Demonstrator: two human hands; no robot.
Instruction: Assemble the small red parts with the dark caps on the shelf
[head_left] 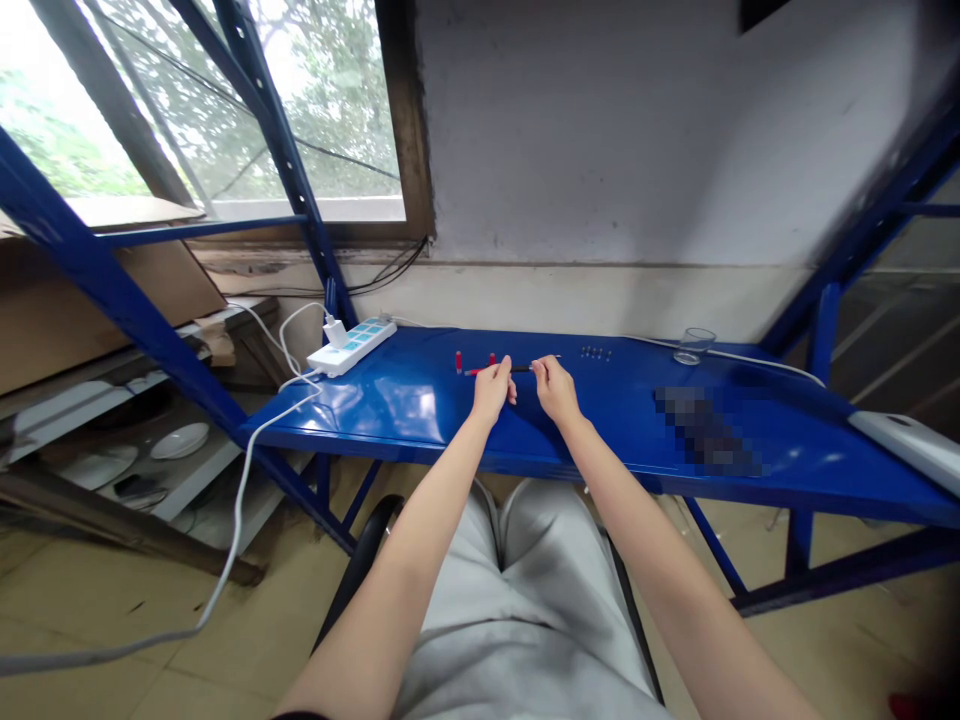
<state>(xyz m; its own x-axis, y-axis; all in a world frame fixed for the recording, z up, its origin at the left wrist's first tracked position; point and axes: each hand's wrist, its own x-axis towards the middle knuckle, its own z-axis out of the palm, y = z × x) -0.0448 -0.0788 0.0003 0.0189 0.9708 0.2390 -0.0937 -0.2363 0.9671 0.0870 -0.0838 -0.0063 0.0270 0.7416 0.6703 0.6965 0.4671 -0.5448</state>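
My left hand [492, 388] is closed on a thin screwdriver-like tool [519, 369] with a red and black handle, held level just above the blue metal table [397, 400]. My right hand [555, 386] is closed in a pinch on the tool's thin metal end, which points right. Two small red pieces [459, 361] stand on the table just behind the left hand. A row of several tiny dark parts [595, 352] lies farther back to the right.
A white power strip [351, 346] with a plugged-in charger and white cable sits at the table's back left. A small glass [693, 345] stands at the back right, near a white cable. A blurred dark object [705, 430] lies right of my hands. Blue shelf struts rise on both sides.
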